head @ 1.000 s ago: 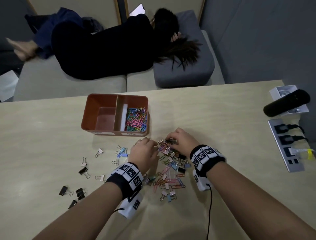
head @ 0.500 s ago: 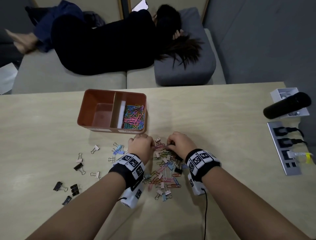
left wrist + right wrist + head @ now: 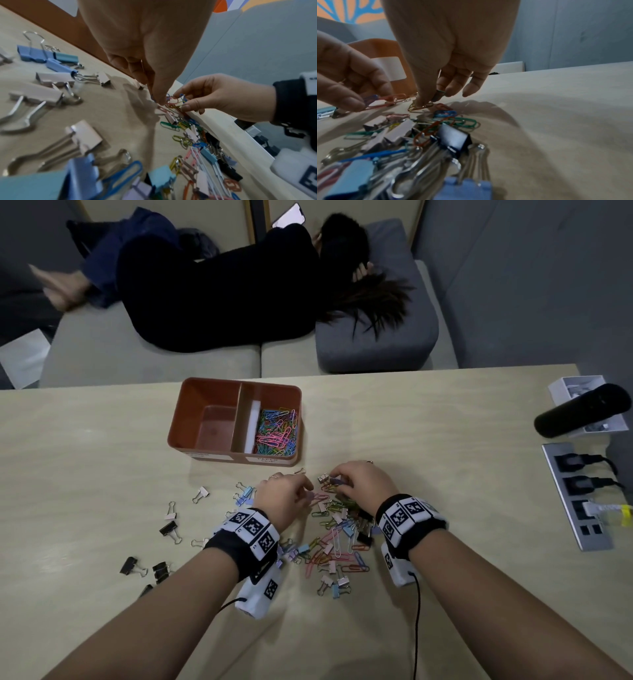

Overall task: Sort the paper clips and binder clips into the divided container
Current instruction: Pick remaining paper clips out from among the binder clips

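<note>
An orange-brown divided container [image 3: 205, 392] stands at the table's far side. Its right compartment holds coloured paper clips [image 3: 275, 433]; its left one shows only its floor. In front of it lies a mixed pile of paper clips and binder clips [image 3: 335, 539]. My left hand [image 3: 284, 494] is at the pile's far end and pinches a pink and a purple paper clip [image 3: 385, 100] just above the table. My right hand [image 3: 359, 484] is close beside it. It pinches an olive paper clip [image 3: 419, 106] against the table, with a green one [image 3: 440, 92] tucked in its curled fingers.
Loose binder clips [image 3: 168, 529] lie scattered left of the pile, black ones [image 3: 130, 565] nearest me. A power strip [image 3: 579, 498] and a black cylinder [image 3: 582, 409] on a white box sit at the right edge. A person [image 3: 219, 289] lies on the sofa beyond the table.
Both hands have stayed at the far end of the pile. Their fingers have shifted slightly among the paper clips.
</note>
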`<action>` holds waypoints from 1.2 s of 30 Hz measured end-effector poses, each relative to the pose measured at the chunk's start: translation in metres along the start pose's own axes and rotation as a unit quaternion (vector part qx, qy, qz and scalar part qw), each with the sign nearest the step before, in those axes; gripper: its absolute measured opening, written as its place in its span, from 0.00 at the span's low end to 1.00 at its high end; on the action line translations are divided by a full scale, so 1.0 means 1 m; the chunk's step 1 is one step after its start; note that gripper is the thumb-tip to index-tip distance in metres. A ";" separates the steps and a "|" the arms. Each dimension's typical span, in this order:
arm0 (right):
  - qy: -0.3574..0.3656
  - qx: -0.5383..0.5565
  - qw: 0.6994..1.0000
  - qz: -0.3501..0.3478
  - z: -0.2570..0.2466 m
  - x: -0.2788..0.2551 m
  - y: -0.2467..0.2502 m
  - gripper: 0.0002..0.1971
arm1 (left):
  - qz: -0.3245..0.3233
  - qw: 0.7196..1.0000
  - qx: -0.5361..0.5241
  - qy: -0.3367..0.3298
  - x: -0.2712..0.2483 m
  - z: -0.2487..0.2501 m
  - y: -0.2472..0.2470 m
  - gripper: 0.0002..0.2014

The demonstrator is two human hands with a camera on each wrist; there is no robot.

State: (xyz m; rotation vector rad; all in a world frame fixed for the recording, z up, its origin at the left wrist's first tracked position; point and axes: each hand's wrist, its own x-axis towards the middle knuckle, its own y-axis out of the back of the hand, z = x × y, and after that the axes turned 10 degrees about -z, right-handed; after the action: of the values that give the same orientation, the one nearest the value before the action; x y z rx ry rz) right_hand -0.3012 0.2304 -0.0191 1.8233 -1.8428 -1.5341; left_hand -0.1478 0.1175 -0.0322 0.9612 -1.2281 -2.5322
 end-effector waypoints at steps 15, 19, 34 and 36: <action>0.003 -0.155 0.988 -0.017 -0.008 0.009 -0.003 0.12 | -0.069 0.991 0.109 0.024 0.018 0.018 0.000 0.10; 0.005 -0.142 0.990 -0.003 -0.003 0.005 -0.005 0.12 | -0.077 0.989 0.124 0.025 0.018 0.021 0.000 0.11; -0.082 0.088 0.993 0.003 0.014 -0.012 -0.001 0.04 | -0.071 0.989 0.126 0.011 0.012 0.012 0.013 0.07; -0.094 0.086 0.992 0.005 0.012 -0.009 -0.003 0.03 | -0.078 0.990 0.114 0.011 0.012 0.010 0.016 0.06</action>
State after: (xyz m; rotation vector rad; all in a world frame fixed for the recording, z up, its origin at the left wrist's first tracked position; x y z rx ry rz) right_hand -0.3054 0.2450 -0.0217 1.7897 -2.1268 -1.6421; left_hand -0.1652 0.1083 -0.0219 1.1738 -1.5173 -2.5276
